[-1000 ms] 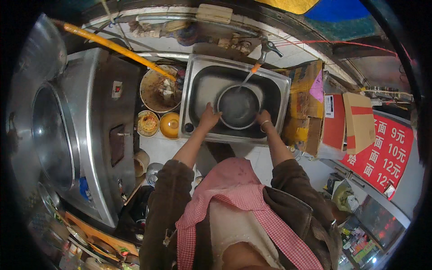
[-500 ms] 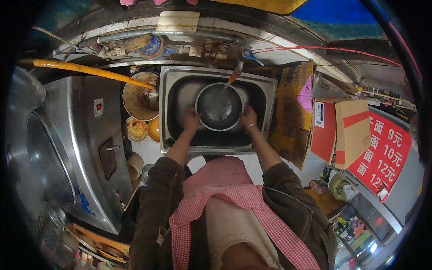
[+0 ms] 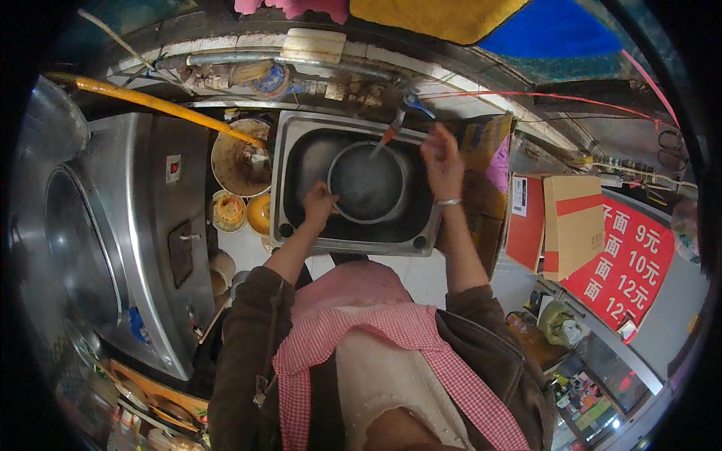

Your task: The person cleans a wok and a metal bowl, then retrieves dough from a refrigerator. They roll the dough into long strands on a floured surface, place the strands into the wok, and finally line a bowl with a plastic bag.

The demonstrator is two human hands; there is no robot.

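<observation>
A round metal basin (image 3: 366, 184) with water in it sits inside the stainless steel sink (image 3: 353, 242). Closed on the basin's left rim is my left hand (image 3: 321, 206). My right hand (image 3: 444, 164) is lifted over the sink's right edge, apart from the basin, with nothing in it and its fingers apart, slightly blurred. Just left of those fingertips is the blue lever (image 3: 418, 104) of the tap (image 3: 397, 120). From the tap's red-orange spout end (image 3: 387, 136) a stream of water runs into the basin.
Left of the sink stand a dirty bucket (image 3: 219, 161) with a yellow pole (image 3: 165, 107) over it and small bowls (image 3: 229, 210). A steel cabinet (image 3: 165, 248) is farther left. Cardboard (image 3: 481, 203) and a cardboard box (image 3: 575, 225) stand on the right. Pipes (image 3: 301, 66) run behind.
My right hand has let go of the basin's right rim and risen toward the tap lever. My left hand stays on the left rim. The view has shifted slightly.
</observation>
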